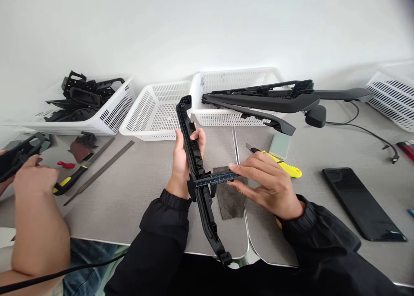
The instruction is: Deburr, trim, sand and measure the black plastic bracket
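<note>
Wkshop in here, I'd say: caliper, metal file, yellow knife, wht baskets w/ blk plastic pts.

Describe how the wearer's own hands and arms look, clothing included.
The left hand and right hand are bare, without gloves; the left is partly hidden. The long sleeves are black, loose and creased, gathered at elastic-looking cuffs. No markings show on the fabric.

From my end I see the sliding caliper across the trim strip. Baskets stand behind, a flat file left, a smartphone right
</note>
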{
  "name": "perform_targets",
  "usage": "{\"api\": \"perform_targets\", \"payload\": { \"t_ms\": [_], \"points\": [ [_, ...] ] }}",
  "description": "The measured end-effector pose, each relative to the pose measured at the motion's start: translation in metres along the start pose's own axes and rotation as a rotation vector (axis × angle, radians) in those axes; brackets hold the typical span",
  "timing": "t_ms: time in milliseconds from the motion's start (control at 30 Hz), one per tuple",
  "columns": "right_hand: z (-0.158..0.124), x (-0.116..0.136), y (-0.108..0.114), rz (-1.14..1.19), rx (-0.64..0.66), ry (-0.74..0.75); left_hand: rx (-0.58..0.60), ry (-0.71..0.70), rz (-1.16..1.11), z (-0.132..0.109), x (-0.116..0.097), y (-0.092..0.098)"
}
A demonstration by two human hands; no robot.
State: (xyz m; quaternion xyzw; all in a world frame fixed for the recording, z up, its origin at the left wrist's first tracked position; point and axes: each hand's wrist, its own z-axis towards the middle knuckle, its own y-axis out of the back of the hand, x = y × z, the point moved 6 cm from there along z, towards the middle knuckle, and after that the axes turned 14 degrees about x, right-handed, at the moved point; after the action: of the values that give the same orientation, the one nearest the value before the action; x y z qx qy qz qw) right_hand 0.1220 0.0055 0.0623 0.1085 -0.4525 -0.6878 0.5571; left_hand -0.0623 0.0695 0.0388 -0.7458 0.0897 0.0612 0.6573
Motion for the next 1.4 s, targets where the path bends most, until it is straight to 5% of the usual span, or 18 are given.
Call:
{"api": "perform_targets", "payload": {
  "t_ms": [667,900,1000,1133,1267,1400],
  "points": [
    [0.001,0.000,0.000,0.015,-0.014,-0.010,0.006,0.008,0.029,0.000,0.000,0.001],
    [-0.008,-0.016,0.010,0.047,-0.151,-0.360,0.027,-0.009,0.174,0.001,0.001,0.006],
    [-0.014,-0.035,0.003,0.066,-0.070,-0.594,0.063,-0.015,0.225,0.000,0.000,0.009],
    [-0.019,-0.057,-0.017,0.045,0.196,-0.782,0.103,-0.012,0.241,0.002,-0.003,0.009],
    [-0.021,-0.061,-0.032,-0.045,0.401,-0.867,0.098,-0.015,0.260,0.003,-0.005,0.011],
    [-0.016,-0.054,-0.037,-0.073,0.438,-0.861,0.116,0.019,0.339,0.003,-0.001,0.012]
  ]
}}
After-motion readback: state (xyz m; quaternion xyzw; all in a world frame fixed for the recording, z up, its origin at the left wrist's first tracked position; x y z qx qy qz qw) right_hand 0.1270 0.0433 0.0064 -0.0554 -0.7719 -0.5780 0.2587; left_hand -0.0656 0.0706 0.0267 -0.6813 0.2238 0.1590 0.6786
